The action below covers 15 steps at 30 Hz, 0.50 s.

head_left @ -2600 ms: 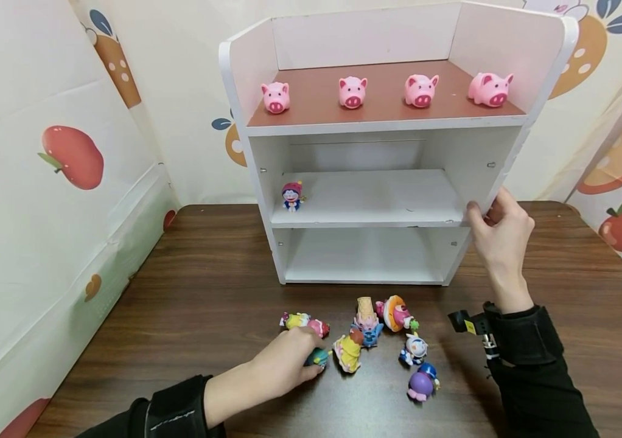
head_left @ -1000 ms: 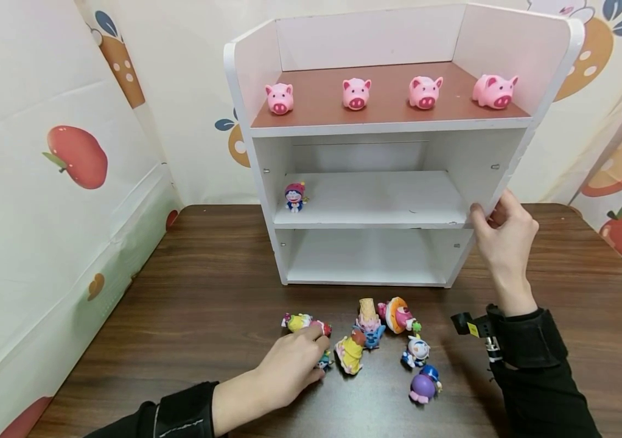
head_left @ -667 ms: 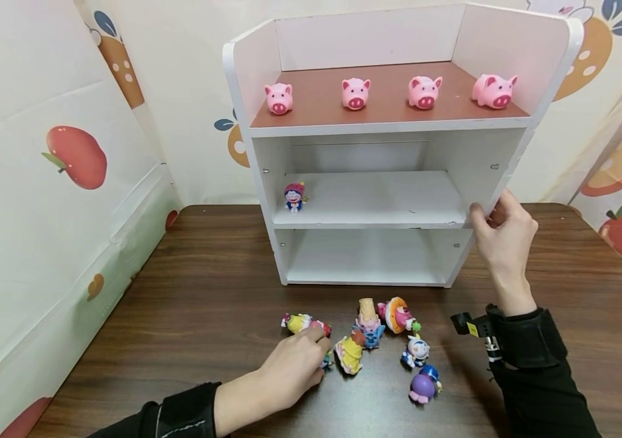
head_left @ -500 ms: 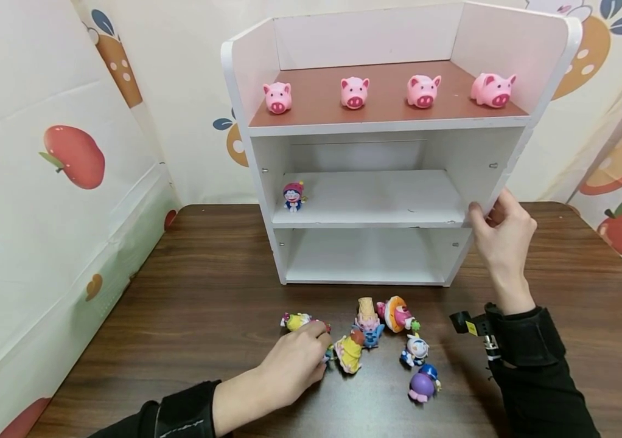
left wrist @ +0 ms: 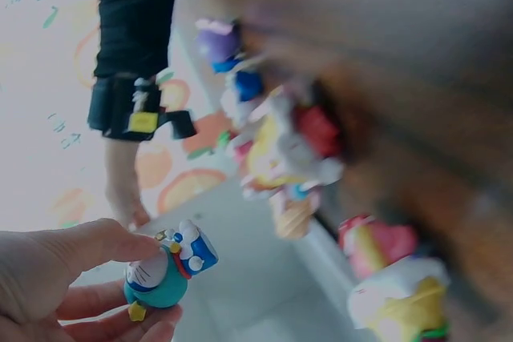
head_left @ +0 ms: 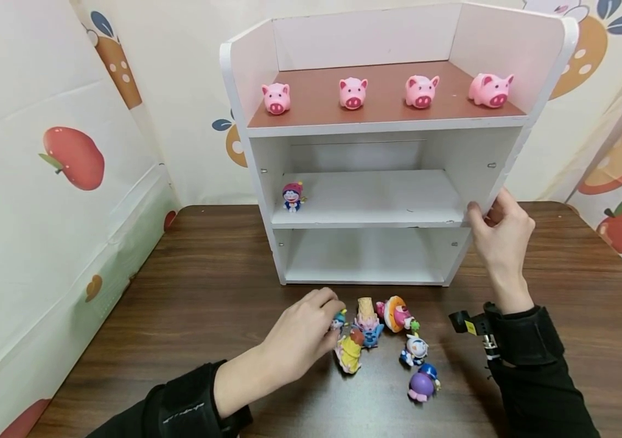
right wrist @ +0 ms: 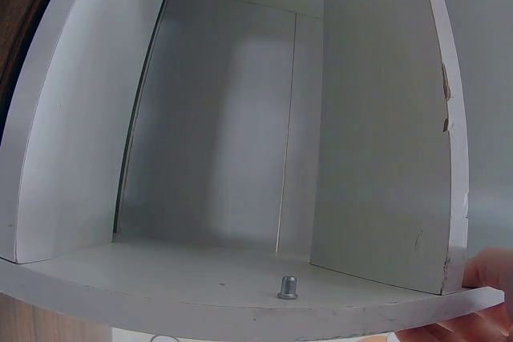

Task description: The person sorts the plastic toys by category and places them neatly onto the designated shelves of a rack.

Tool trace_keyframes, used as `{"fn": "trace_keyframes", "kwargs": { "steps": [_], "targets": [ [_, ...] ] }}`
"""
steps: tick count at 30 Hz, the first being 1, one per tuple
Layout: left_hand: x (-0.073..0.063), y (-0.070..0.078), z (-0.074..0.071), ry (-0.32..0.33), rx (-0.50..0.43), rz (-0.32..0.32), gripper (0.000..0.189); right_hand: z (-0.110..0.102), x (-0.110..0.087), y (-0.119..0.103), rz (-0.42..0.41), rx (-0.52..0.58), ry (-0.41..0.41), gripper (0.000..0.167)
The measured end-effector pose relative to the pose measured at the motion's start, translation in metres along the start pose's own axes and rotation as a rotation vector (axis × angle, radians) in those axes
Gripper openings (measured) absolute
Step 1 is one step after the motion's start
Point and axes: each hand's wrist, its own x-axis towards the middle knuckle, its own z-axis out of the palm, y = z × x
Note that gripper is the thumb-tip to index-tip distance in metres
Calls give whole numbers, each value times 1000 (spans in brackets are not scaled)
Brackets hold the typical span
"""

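Note:
My left hand [head_left: 301,333] pinches a small blue-and-teal cartoon cat figurine [left wrist: 163,276] between thumb and fingers, raised off the table. In the head view only the figurine's top shows past the fingertips. Just right of that hand lie a yellow-dressed figurine [head_left: 349,351] and an ice-cream-cone figurine [head_left: 366,315]. My right hand [head_left: 499,240] grips the right side panel of the white shelf unit [head_left: 368,129] at middle-board height; its fingers [right wrist: 484,268] show at the lower right of the right wrist view. A figurine in a pink hat [head_left: 292,196] stands at the middle shelf's left end.
Several pink pig toys [head_left: 352,93] stand in a row on the brown top shelf. On the wooden table [head_left: 223,261] lie a figurine with an orange ring [head_left: 395,313], a white-and-blue one [head_left: 415,350] and a purple one [head_left: 422,385]. Two figurines lie blurred in the left wrist view.
My left hand has lifted the cat figurine from the table and moved it up toward the shelf, now covering the red-and-yellow figurine. My right hand keeps its grip on the panel.

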Motion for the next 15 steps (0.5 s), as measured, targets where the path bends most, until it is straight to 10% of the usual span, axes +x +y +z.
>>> {"fn": "trace_keyframes", "kwargs": {
  "steps": [15],
  "targets": [
    [42, -3, -33, 218, -156, -55, 24, 1, 0, -1, 7, -18, 3, 27]
  ]
}}
